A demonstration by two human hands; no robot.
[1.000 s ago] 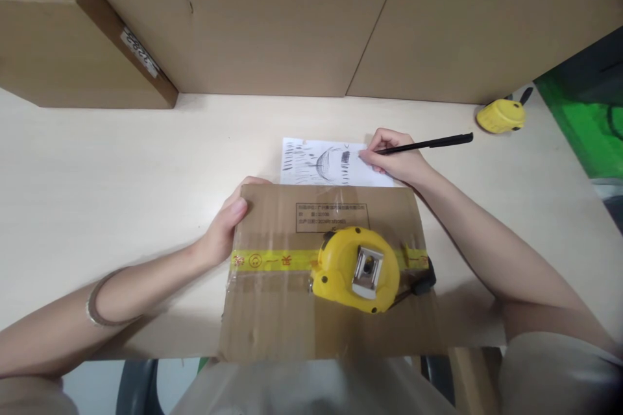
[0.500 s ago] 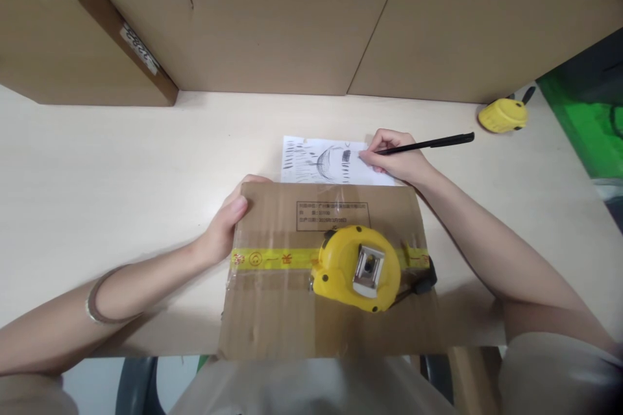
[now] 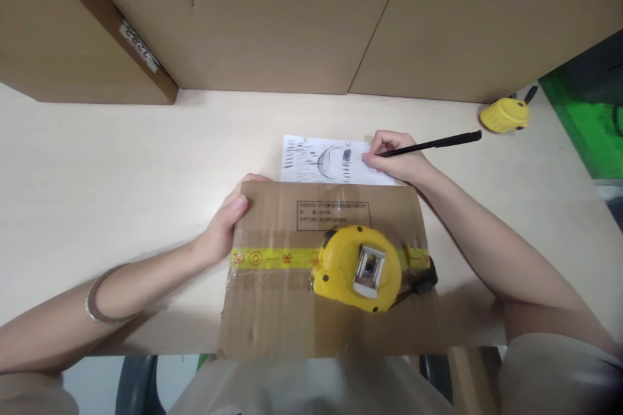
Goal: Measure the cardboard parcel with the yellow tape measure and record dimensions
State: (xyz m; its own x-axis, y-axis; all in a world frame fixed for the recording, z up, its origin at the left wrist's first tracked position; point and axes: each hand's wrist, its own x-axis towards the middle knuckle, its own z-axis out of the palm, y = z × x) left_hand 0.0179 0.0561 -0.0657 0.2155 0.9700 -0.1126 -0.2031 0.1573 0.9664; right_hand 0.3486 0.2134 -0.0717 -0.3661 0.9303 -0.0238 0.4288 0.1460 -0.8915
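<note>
Black pen (image 3: pixel 438 143) pinched by the right hand (image 3: pixel 392 154) over marked paper (image 3: pixel 326 159) wants light strokes; the left hand (image 3: pixel 226 220), half-curled around the cardboard box (image 3: pixel 282 298), should hold it steady.

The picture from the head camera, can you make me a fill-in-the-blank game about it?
1. The left hand grips the brown cardboard box at its far ____ corner.
2. The right hand holds a slim black pen at a white sheet of ____ with dark marks.
3. The rounded yellow tape measure with a silver metal clip lies on top of the cardboard ____.

Missing words: left; paper; box.
</note>
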